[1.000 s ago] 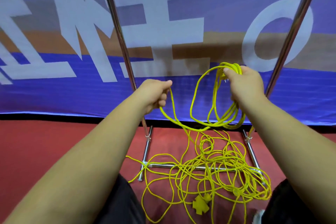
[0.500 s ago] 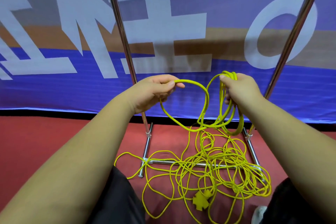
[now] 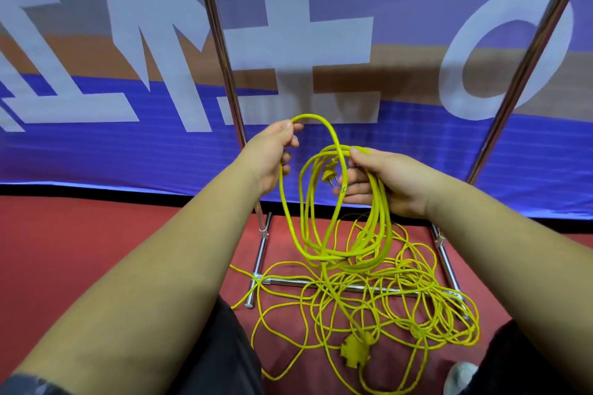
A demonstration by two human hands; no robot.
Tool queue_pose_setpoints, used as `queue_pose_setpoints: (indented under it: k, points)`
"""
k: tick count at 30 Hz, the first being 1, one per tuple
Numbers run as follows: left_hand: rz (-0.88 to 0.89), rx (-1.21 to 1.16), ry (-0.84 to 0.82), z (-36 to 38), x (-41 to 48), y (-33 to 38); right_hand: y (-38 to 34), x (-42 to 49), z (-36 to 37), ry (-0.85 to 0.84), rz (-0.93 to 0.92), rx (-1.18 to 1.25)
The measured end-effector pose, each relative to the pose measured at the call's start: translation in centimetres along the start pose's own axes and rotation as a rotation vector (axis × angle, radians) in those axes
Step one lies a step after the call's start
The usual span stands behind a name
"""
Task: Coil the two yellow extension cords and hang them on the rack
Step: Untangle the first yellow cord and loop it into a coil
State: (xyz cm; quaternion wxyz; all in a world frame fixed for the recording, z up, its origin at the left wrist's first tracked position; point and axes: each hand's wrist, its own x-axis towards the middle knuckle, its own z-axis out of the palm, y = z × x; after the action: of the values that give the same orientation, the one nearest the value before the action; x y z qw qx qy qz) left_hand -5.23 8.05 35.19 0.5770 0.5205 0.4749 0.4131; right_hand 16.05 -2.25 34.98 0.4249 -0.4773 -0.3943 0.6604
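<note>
Left hand (image 3: 272, 157), fingers curled, pinching a fresh loop of cord (image 3: 333, 138) beside a rack (image 3: 221, 51) pole. Right hand (image 3: 391, 183), thumb and fingers curled round the gathered coil (image 3: 385, 224), plug (image 3: 329, 174) dangling inside; remaining tangle (image 3: 401, 298) on the floor (image 3: 96, 250) over the rack base, socket (image 3: 354, 350) nearest. Step: coiling, apparently early; next, likely: pass loop to right hand, draw up slack.

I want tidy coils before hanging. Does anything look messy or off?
Yes: most of the cord lies tangled on the floor over the base bar of the rack. Only a few loops hang from the right hand.
</note>
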Motion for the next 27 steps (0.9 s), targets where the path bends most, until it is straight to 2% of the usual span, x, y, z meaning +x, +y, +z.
queue_pose_setpoints:
  k: [4,7,9,11,13,15,16,17,20,27]
  points:
    - [-0.047,0.227,0.081,0.1,0.2,-0.9,0.0,0.0,0.9,0.047,-0.004,0.087]
    - [0.021,0.689,0.147,-0.1,0.5,-1.2,0.2,0.6,0.7,0.096,-0.014,0.119]
    - [-0.017,1.012,0.193,0.3,0.2,-1.3,0.4,1.0,0.5,0.153,-0.012,0.179]
    - [-0.028,1.204,0.107,1.3,-0.8,-0.7,0.7,1.4,0.0,0.219,-0.026,0.2]
    - [0.014,1.099,-0.203,2.8,-2.6,-0.3,1.0,2.0,-0.5,0.278,-0.04,0.234]
    - [-0.048,0.87,-0.585,4.2,-4.9,-0.4,1.0,2.4,-0.9,0.337,-0.051,0.292]
    - [-0.071,0.819,-0.704,4.8,-5.5,-0.7,0.9,2.6,-1.0,0.364,-0.058,0.315]
    - [-0.063,0.82,-0.739,5.2,-5.6,-1.5,0.9,2.7,-1.2,0.385,-0.065,0.333]
    - [0.052,0.858,-0.592,6.3,-5.0,-3.5,0.8,2.9,-1.6,0.419,-0.085,0.381]
    - [0.036,0.547,-0.478,7.3,-4.8,-3.2,0.0,2.9,-2.7,0.467,-0.143,0.403]
